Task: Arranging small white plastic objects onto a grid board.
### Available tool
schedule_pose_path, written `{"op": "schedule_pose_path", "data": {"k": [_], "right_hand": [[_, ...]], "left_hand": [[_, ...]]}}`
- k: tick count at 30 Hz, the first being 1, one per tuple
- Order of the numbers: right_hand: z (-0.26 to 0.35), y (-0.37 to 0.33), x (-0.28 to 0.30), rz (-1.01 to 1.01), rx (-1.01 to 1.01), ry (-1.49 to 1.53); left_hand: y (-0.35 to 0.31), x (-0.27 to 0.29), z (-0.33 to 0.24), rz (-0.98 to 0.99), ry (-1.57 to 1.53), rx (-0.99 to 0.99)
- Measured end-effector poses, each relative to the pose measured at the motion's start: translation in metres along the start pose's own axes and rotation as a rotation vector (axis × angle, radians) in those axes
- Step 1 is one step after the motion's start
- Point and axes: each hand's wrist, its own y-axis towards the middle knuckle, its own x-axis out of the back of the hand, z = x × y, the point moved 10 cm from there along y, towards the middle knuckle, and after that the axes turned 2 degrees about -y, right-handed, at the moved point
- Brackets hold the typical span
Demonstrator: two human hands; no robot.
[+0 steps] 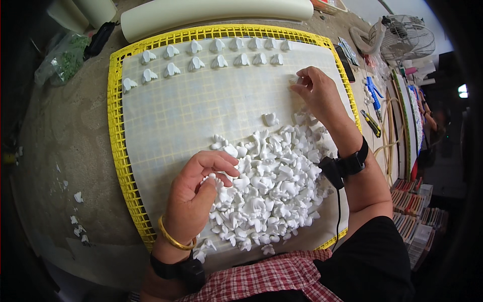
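A heap of small white petal-shaped pieces (266,186) lies on a pale sheet (201,110) spread over a yellow plastic grid tray (116,131). Along the sheet's far side, similar white pieces (196,63) stand spaced out in two rows, the nearer one ending short of the right side. My right hand (322,93) is at the right end of that nearer row, pinching a white petal-shaped piece (294,79) that the fingers partly cover. At the heap's left edge, my left hand (193,194) is curled, with another white piece (212,177) between thumb and fingers. One loose piece (270,119) sits just beyond the heap.
A long cream roll (216,16) lies behind the tray. To the right are a phone (344,64), a blue glue gun (373,93), a yellow-black cutter (371,123) and a fan (402,38). A plastic bag of greenery (65,60) and scattered white scraps (78,229) lie left.
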Motion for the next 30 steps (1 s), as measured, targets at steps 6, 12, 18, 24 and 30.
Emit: {"op": "schedule_pose_path", "data": {"k": [6, 12, 18, 24, 30], "right_hand": [[0.008, 0.009, 0.004, -0.09, 0.109, 0.058], [0.014, 0.035, 0.012, -0.19, 0.282, 0.044], [0.0, 0.046, -0.003, -0.141, 0.233, 0.022], [0.0, 0.041, 0.004, -0.108, 0.237, 0.019], [0.075, -0.014, -0.02, 0.462, 0.237, 0.32]], "left_hand": [[-0.003, 0.003, -0.001, -0.007, 0.012, -0.007], [-0.002, 0.002, 0.0, 0.003, 0.018, -0.019], [-0.003, 0.002, 0.0, 0.001, 0.008, -0.016], [0.0, 0.0, 0.001, 0.013, 0.001, -0.018], [-0.004, 0.005, 0.0, 0.002, 0.023, -0.024]]}}
